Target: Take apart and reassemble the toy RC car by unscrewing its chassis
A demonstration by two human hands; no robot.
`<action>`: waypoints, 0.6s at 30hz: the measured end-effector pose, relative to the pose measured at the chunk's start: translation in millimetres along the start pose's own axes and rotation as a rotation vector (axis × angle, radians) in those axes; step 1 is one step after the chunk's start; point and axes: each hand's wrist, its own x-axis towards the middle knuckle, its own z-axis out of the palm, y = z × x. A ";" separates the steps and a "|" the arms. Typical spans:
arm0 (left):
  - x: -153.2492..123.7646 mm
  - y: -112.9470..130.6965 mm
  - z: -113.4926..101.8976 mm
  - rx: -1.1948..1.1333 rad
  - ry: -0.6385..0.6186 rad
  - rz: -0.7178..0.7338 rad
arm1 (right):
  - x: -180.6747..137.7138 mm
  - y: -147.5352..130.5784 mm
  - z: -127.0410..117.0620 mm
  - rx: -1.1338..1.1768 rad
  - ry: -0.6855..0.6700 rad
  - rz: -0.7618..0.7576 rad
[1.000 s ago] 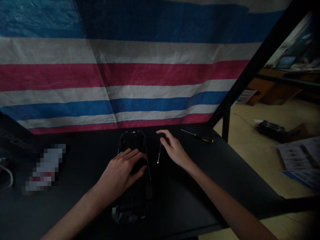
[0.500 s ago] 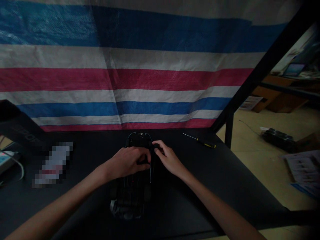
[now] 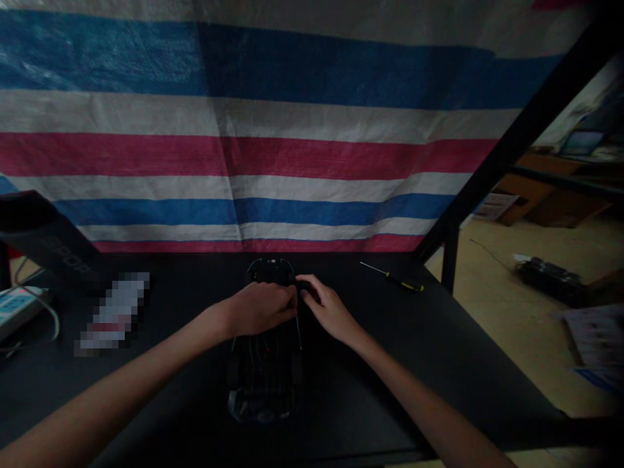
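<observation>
A dark toy car [image 3: 266,374] lies upside down on the black table, its underside and wheels facing up. Across its middle reaches my left hand [image 3: 263,309], closed, with the fingertips bent down at the car's right edge. My right hand [image 3: 324,305] is at that same edge near the far right wheel, thumb and index finger bent close together against the car. Both sets of fingertips nearly meet there. Exactly what they pinch is hidden by the hands and the dim light.
A screwdriver [image 3: 392,277] with a black and yellow handle lies to the right on the table [image 3: 380,396]. At left are a blurred-out flat item [image 3: 114,315], a power strip [image 3: 22,309] with cables, and a dark box [image 3: 58,240]. Striped sheeting [image 3: 292,156] hangs behind.
My left hand has closed up, its gap between thumb and fingers gone. The car's near end has swung slightly right, so it lies straighter. My right hand has barely moved; the view has shifted a little.
</observation>
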 end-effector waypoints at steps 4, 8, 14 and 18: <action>4.0 3.1 -1.0 0.076 -0.023 -0.010 | -0.5 -0.5 1.2 -0.006 -0.022 -0.009; 6.0 8.0 -3.2 0.129 -0.068 -0.016 | -0.9 -0.7 0.1 0.001 -0.027 -0.032; 14.4 10.4 -5.4 0.157 -0.084 0.020 | -0.4 -1.1 -1.8 0.007 -0.033 -0.042; 19.5 10.7 -7.5 0.151 -0.122 0.056 | 0.2 -0.5 -2.0 0.006 -0.034 -0.041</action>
